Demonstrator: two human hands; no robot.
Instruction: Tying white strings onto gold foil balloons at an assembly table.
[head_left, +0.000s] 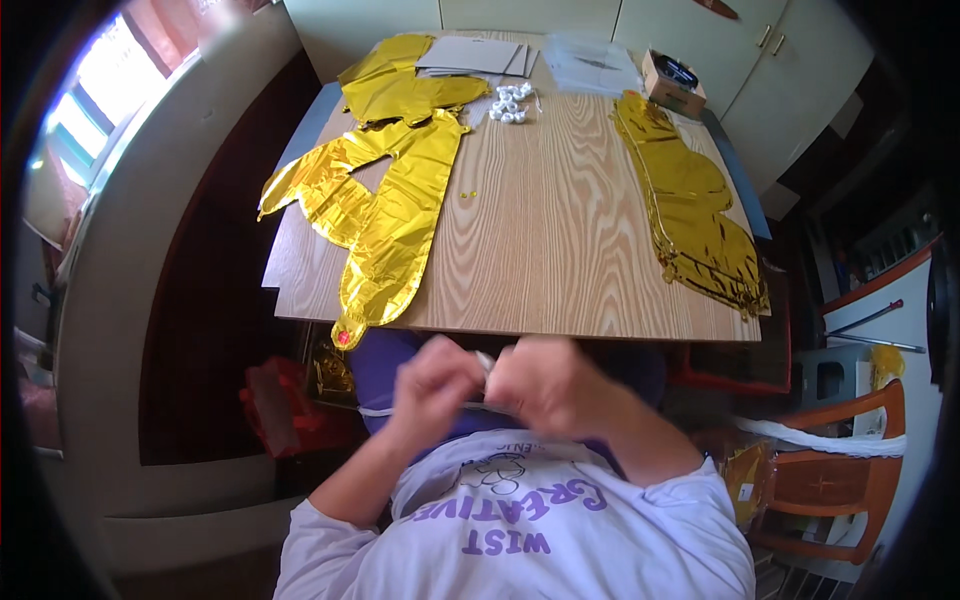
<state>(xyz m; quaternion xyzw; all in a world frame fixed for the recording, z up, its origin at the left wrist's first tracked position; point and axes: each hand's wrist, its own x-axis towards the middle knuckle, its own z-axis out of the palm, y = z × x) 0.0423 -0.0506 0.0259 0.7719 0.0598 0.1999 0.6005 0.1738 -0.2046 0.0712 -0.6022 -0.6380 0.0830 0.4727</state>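
Note:
My left hand (436,385) and my right hand (553,383) are raised close together over my lap, just in front of the table's near edge. Both are closed and somewhat blurred. A small white thing (484,363) shows between their fingers; its kind is too blurred to tell. A pale thin strand crosses my lap beneath them. Nearest on the table lies a flat gold foil balloon (396,235), its lower tip with a red spot hanging over the edge to the left of my hands.
Another gold foil balloon (690,200) lies along the table's right side. At the back are small white rolls (511,103), grey sheets (470,56), clear plastic (590,62) and a cardboard box (674,84). A wooden chair (840,485) stands at right, a red bag (280,405) at left.

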